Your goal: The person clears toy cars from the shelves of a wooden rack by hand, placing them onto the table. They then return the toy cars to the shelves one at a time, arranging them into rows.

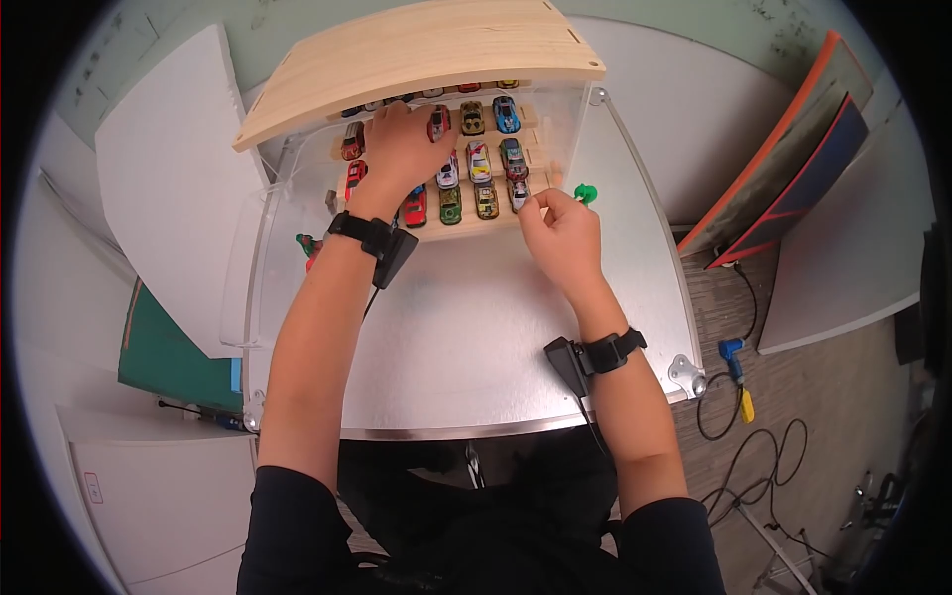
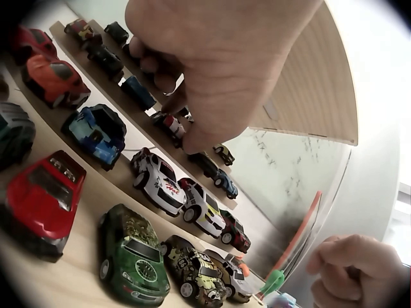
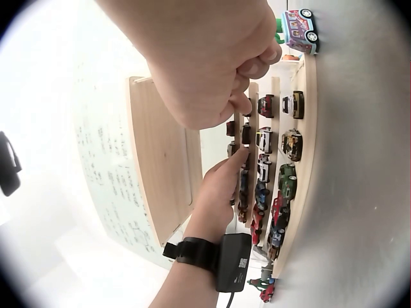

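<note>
My left hand (image 1: 402, 149) reaches over a tiered wooden rack of toy cars. Its thumb and forefinger pinch a small red-and-white toy car (image 2: 172, 126) on an upper tier; the hand covers part of that row. Below it stand a white car (image 2: 159, 183), a green camouflage car (image 2: 133, 256) and a red car (image 2: 45, 204). My right hand (image 1: 562, 238) is raised by the rack's lower right corner with its fingers curled in, nothing showing in them. A white-and-dark toy car (image 1: 519, 193) on the bottom tier is nearest to it.
A wooden lid (image 1: 426, 55) tops the case, with clear side panels (image 1: 570, 124). A small toy bus (image 3: 300, 31) with a green figure (image 1: 586, 193) stands at the right; another small figure (image 1: 309, 248) is at the left. All sit on a silver metal table (image 1: 466, 327).
</note>
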The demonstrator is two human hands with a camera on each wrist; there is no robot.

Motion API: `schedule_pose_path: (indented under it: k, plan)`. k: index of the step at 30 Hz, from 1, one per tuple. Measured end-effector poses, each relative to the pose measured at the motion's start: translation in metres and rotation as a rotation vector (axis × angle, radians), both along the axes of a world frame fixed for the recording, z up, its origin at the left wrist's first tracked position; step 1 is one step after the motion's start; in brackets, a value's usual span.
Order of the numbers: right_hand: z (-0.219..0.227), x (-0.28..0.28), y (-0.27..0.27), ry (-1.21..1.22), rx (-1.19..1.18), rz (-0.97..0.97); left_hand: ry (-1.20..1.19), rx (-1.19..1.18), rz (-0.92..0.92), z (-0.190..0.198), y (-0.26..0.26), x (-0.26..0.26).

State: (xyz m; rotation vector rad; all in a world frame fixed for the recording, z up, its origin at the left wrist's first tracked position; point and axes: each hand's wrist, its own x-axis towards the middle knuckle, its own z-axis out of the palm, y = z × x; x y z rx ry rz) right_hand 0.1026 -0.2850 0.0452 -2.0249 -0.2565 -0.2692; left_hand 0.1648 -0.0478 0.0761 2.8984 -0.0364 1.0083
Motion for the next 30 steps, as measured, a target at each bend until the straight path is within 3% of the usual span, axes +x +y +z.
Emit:
schedule_pose_path:
  k: [23, 30]
  plan:
    - [-0.0025, 0.0022, -0.0011, 0.003, -0.026, 0.003, 0.012, -0.077, -0.015, 0.0023, -0.0016, -0.0037]
    - [-0.0022, 0.0026, -0.0010, 0.013, -0.025, 0.000, -0.017, 0.002, -0.028, -0.0014, 0.0001, -0.0004]
